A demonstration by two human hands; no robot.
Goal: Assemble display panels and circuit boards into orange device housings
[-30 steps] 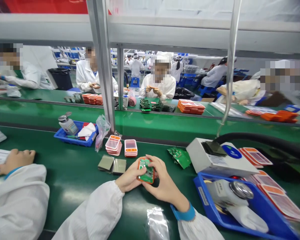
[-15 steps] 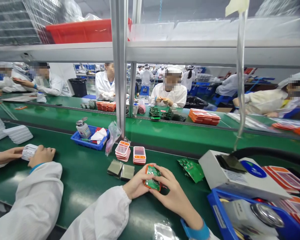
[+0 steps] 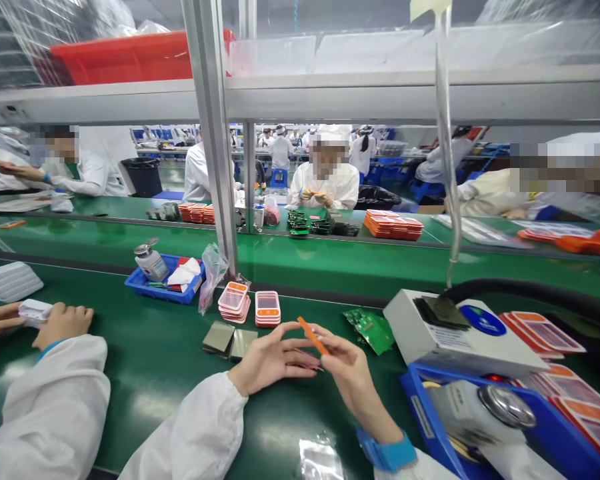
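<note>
R hand [image 3: 347,360] pinches the orange case [image 3: 313,335] by its edge; L hand [image 3: 270,357] is open, just touching. Thin grip, so it could slip onto the bench [image 3: 155,373].

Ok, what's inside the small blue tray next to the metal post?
The small blue tray holds a pump dispenser bottle at its left end and a crumpled white cloth over something red. What lies beneath the cloth and along the tray floor is covered.
</note>
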